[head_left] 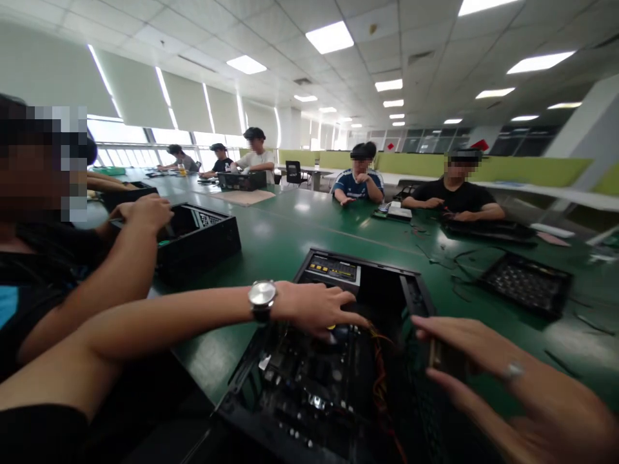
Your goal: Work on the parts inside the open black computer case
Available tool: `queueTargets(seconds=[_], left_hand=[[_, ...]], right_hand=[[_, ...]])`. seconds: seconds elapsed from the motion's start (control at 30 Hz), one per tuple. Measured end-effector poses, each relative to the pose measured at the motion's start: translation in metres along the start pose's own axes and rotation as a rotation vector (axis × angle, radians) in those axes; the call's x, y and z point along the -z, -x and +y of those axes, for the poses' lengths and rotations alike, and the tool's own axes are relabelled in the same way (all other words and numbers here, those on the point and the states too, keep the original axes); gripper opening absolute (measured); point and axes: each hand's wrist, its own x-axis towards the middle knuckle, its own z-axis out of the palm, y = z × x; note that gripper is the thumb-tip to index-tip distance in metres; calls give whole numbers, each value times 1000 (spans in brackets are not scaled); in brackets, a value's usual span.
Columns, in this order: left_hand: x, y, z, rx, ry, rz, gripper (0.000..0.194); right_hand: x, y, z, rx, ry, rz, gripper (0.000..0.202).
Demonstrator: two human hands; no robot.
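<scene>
My left hand point(314, 309), silver watch on the wrist, lies spread and flat inside the open black metal computer case point(338, 361) on the green table point(290, 238), fingertips down on the dark circuit board point(309, 386) beside the bundle of orange and yellow wires point(380, 367). My right hand point(488, 367) pinches a small brownish flat part point(442, 357) at the case's right wall. That board looks stiff but fragile, so edges only; the case seems heavy and rigid, best gripped by its walls.
</scene>
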Motion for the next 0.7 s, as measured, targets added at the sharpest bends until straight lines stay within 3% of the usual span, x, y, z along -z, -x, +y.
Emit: queueTargets(seconds=[0.07,0.17,0.33,0.4,0.5,0.63,0.7], left_hand=[[-26,-13,-19,-89,-78,-51,84],[-52,-25,-27,-157,-139,-106,85],[-58,-32,-21,-132,-107,1,41],[-54,-31,-21,-137,-126,26,34],[-39,-21,-24,-170,-210,32,46],[1,9,-22,-177,-269,-31,79],[26,28,-18,-147,-242,-20,84]], right_hand=[[-15,-17,-7,110,0,-153,42],[-38,-32,-5,120,9,-376,41],[-57,-45,6,-50,81,-724,32],[-61,-48,9,-99,118,-796,30],[-67,-54,12,-110,156,-838,32],[-85,-65,13,-105,166,-866,37],[-101,-71,14,-105,137,-879,32]])
